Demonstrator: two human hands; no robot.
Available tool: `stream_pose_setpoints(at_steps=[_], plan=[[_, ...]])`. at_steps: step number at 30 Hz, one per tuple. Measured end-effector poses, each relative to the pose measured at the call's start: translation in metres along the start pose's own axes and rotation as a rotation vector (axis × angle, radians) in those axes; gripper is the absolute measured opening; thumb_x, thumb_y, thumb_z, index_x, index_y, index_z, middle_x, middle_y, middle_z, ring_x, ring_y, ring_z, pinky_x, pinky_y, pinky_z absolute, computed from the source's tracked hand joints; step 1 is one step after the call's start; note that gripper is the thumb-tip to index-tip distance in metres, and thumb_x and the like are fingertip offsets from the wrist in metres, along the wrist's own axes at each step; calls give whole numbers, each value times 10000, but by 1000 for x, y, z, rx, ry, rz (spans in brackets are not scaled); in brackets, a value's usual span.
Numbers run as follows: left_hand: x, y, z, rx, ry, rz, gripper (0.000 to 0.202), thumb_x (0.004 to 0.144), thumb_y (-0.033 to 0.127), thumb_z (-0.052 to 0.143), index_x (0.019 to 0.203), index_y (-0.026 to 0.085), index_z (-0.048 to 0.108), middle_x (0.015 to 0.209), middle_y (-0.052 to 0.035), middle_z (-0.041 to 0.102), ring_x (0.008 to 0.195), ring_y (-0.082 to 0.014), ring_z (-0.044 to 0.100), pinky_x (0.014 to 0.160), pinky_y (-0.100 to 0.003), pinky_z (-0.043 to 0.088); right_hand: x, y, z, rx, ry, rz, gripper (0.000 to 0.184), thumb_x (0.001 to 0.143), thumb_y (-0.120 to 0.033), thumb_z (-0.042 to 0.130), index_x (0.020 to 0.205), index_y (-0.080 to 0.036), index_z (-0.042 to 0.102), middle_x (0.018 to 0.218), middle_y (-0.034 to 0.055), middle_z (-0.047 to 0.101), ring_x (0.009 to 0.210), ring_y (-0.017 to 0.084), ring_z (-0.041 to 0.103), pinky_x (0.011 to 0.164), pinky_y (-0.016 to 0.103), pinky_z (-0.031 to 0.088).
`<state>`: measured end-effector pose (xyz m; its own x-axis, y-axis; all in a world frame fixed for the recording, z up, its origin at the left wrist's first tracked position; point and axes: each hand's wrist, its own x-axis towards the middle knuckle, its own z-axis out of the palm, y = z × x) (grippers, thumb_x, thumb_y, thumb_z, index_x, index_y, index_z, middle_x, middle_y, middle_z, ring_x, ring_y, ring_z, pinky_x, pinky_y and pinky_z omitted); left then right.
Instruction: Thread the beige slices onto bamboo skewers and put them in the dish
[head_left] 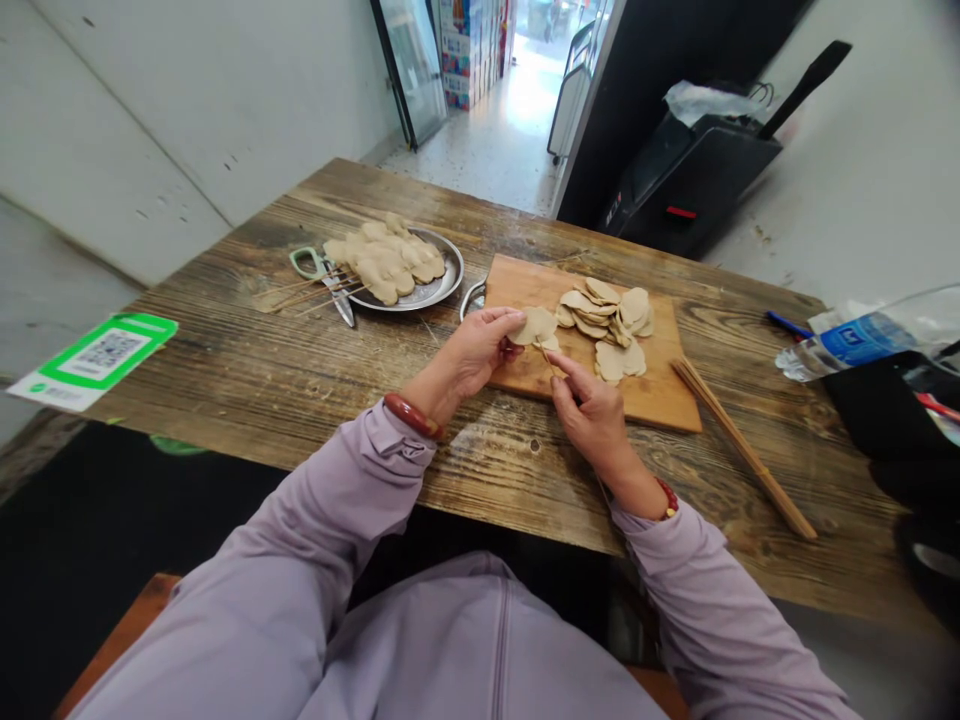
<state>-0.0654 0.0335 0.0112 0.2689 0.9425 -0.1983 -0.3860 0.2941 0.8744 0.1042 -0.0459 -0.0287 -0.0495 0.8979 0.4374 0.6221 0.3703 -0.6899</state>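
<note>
Weathered wooden tabletop, left hand pinching a flat beige slice, right hand clasping a thin skewer at the slice's near edge, more slices piled on the cutting board just beyond the right hand.

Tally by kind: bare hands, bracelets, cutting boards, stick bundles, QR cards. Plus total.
Hands: 2 (left hand, right hand)
Bracelets: 2 (left bracelet, right bracelet)
Cutting board: 1
Stick bundle: 1
QR card: 1
Total: 7
</note>
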Motion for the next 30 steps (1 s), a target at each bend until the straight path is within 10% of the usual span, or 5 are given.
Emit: stream_pose_setpoints(at_steps=[30], plan=[[-5, -1, 3, 69, -30, 101, 209, 654, 280, 832, 668, 151, 668, 668, 2, 612, 596, -71, 495, 557, -201, 390, 0, -3, 2, 26, 49, -37, 395, 980, -256, 496, 1286, -159, 726, 792, 64, 739, 797, 220, 729, 742, 349, 601]])
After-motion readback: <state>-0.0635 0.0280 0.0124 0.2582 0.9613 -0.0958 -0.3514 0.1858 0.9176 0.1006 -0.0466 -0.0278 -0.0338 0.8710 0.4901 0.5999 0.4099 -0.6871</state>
